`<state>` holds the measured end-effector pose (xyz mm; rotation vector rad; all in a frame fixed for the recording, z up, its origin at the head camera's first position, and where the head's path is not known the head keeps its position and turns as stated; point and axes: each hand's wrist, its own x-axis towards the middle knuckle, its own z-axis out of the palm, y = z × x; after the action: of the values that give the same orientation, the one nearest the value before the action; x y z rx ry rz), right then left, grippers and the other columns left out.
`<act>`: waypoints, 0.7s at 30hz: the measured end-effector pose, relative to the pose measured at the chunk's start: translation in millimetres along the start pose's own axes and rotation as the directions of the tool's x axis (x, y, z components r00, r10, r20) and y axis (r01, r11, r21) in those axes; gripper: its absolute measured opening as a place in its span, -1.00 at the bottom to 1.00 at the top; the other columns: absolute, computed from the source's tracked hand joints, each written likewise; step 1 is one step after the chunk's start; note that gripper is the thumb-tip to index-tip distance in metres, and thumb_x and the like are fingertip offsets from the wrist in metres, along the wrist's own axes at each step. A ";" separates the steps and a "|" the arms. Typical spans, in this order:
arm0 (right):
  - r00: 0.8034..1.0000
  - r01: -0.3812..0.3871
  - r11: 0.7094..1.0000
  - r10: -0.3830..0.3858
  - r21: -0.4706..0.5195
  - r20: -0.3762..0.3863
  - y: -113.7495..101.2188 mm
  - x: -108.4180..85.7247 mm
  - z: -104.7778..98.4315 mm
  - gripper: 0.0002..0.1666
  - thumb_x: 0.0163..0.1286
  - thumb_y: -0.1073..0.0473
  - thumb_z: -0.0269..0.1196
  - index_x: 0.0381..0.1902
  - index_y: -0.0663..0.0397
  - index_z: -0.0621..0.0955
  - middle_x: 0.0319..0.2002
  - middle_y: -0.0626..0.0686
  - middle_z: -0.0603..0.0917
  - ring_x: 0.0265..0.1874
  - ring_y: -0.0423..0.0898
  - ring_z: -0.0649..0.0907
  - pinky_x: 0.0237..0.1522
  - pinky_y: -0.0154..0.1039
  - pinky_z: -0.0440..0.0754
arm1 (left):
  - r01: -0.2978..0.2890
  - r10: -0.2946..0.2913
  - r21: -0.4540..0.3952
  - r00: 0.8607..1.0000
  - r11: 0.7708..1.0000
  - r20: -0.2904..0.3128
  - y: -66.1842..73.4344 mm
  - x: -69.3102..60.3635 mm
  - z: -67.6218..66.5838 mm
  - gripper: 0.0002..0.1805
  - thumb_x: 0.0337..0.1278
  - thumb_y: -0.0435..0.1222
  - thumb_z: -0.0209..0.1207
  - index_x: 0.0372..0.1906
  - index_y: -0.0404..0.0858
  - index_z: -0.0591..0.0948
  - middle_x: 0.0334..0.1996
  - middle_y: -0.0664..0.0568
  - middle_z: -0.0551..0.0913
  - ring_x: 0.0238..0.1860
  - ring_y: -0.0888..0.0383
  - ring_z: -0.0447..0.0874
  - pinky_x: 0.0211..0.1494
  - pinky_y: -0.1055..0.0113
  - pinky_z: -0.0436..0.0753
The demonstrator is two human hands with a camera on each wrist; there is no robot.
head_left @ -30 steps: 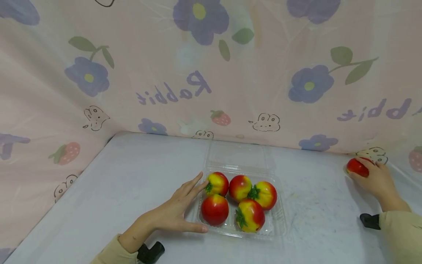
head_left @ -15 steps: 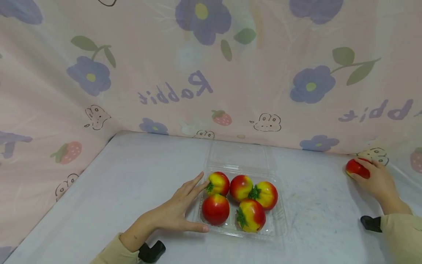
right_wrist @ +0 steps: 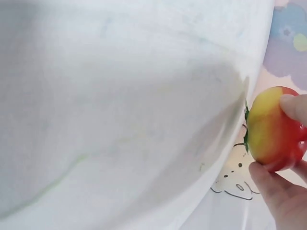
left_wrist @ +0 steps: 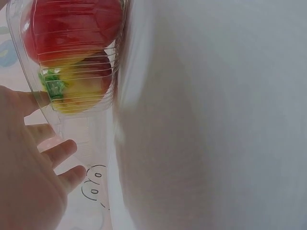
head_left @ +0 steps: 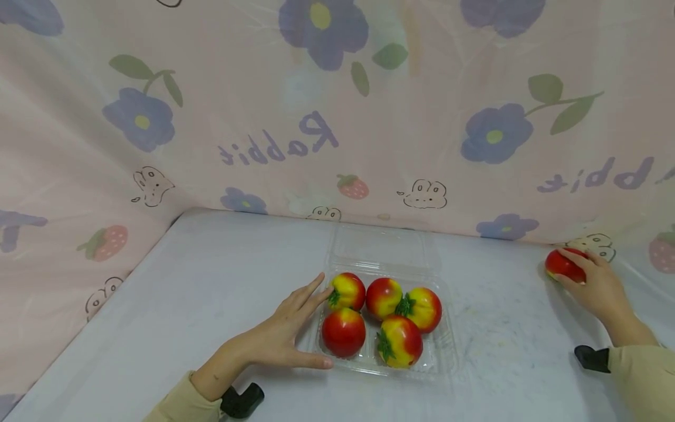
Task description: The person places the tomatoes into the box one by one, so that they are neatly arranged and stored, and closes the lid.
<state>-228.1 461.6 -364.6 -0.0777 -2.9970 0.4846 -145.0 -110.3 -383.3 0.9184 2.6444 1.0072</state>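
At the far right, my right hand (head_left: 601, 288) grips a red-and-yellow, tomato-like fruit (head_left: 562, 264) between thumb and fingers. In the right wrist view, the fruit (right_wrist: 268, 127) shows its green leafy top facing the table, apparently a little above it. Several similar fruits (head_left: 344, 333) sit in a clear plastic clamshell box (head_left: 448, 357) with its lid raised at the back. My left hand (head_left: 279, 340) is spread along the box's left side, thumb at the front corner. Seen in the left wrist view, its straight fingers (left_wrist: 62, 152) lie at the ribbed box wall (left_wrist: 115, 72).
The white tabletop (head_left: 506, 328) extends around the box. Behind it and along the left hangs a pink curtain (head_left: 369, 135) printed with flowers and rabbits. Each wrist wears a black device (head_left: 241, 401) at the sleeve.
My right hand has shifted slightly left with the fruit in its grip. The left hand and the box with its fruits hold their places.
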 end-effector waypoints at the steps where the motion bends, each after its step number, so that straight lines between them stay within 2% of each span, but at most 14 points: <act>1: 1.000 0.008 1.000 -0.008 -0.004 -0.003 -0.6 -0.6 -0.1 -0.18 0.39 0.11 0.18 0.44 0.28 0.09 0.37 0.58 -0.14 0.22 0.64 0.01 -0.08 0.57 0.26 | -0.001 0.001 0.001 1.000 1.000 0.000 0.0 0.0 0.0 0.16 -0.18 0.26 0.31 0.53 0.10 -0.02 0.56 0.12 -0.29 0.49 -0.19 -0.11 0.31 -0.41 0.13; 7: 0.998 0.044 0.999 -0.045 -0.007 -0.033 -5.8 -4.8 -0.8 -0.18 0.37 0.13 0.21 0.43 0.30 0.12 0.38 0.57 -0.10 0.22 0.62 0.04 -0.10 0.55 0.31 | -0.003 0.003 0.008 1.000 1.000 0.001 -0.2 -0.4 0.2 0.16 -0.18 0.26 0.31 0.53 0.10 -0.02 0.56 0.11 -0.30 0.49 -0.18 -0.10 0.31 -0.41 0.15; 14: 0.982 0.148 0.989 -0.150 -0.025 -0.116 -14.0 -9.6 5.1 -0.25 0.27 0.28 0.28 0.34 0.36 0.25 0.35 0.56 0.03 0.24 0.59 0.10 -0.04 0.54 0.27 | -0.005 0.005 0.008 1.000 1.000 -0.009 0.8 -1.7 -1.1 0.16 -0.18 0.25 0.32 0.53 0.09 -0.03 0.55 0.17 -0.32 0.49 -0.18 -0.11 0.31 -0.41 0.13; 21: 0.965 0.207 0.978 -0.205 -0.008 -0.162 -18.8 -18.4 11.6 -0.28 0.24 0.29 0.31 0.34 0.24 0.33 0.34 0.54 0.10 0.22 0.57 0.15 -0.09 0.54 0.31 | -0.007 0.007 0.003 1.000 1.000 -0.005 1.1 -1.5 -0.6 0.16 -0.18 0.24 0.33 0.53 0.08 -0.02 0.55 0.16 -0.32 0.49 -0.17 -0.11 0.33 -0.39 0.12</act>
<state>-211.8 438.9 -371.4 0.1852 -2.8016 0.4457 -143.5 -110.9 -382.2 0.9281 2.6496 1.0091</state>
